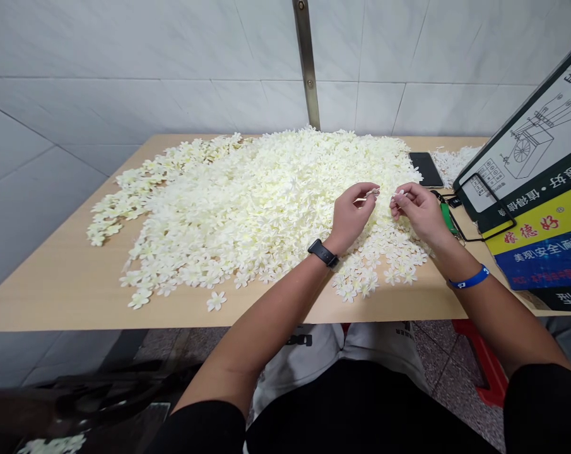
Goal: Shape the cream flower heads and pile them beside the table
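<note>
A wide heap of small cream-white artificial flowers (266,195) covers most of the light wooden table (53,290). My left hand (351,211), with a black watch on its wrist, hovers over the heap's right part and pinches one small flower between thumb and fingers. My right hand (420,208), with a blue wristband, is a few centimetres to its right, fingers curled and pinching a small white piece I cannot name. The two hands face each other, slightly apart.
A black phone (426,169) lies at the back right, with a smaller pile of white pieces (453,161) beyond it. Printed cardboard boxes (535,208) lean at the right edge. A green object (447,217) lies beside my right hand. A red stool (484,366) stands under the table.
</note>
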Action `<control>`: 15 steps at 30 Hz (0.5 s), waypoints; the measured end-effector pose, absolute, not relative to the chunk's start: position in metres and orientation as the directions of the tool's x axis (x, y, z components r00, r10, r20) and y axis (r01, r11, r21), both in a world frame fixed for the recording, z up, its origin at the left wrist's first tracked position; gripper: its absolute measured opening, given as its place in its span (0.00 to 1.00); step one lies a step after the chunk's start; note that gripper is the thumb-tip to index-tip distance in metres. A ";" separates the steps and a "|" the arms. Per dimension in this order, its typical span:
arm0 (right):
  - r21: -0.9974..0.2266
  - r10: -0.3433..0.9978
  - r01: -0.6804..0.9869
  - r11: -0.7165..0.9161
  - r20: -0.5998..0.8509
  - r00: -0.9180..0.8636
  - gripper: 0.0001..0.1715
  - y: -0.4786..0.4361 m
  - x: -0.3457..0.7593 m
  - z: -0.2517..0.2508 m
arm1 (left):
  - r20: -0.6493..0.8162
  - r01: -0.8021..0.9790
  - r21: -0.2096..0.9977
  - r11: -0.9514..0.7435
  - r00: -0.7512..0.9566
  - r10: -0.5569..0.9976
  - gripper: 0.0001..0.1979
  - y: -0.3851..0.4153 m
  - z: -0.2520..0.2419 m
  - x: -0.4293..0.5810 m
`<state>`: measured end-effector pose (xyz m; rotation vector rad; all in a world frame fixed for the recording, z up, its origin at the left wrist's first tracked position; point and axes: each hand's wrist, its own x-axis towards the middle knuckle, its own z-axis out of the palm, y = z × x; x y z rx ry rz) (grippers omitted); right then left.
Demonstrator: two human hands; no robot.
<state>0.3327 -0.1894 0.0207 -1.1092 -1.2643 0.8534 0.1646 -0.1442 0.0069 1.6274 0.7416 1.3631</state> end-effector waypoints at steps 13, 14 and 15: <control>-0.970 0.934 0.103 0.221 0.241 0.265 0.23 -0.191 0.332 0.024 | 0.221 -0.265 0.954 -0.139 0.310 0.925 0.04 -0.149 0.010 0.167; -0.975 0.936 0.078 0.210 0.223 0.271 0.24 -0.191 0.332 0.024 | 0.217 -0.266 0.955 -0.135 0.309 0.926 0.05 -0.149 0.011 0.167; -0.979 0.940 0.050 0.198 0.204 0.272 0.25 -0.190 0.332 0.023 | 0.214 -0.264 0.955 -0.133 0.306 0.928 0.07 -0.149 0.011 0.167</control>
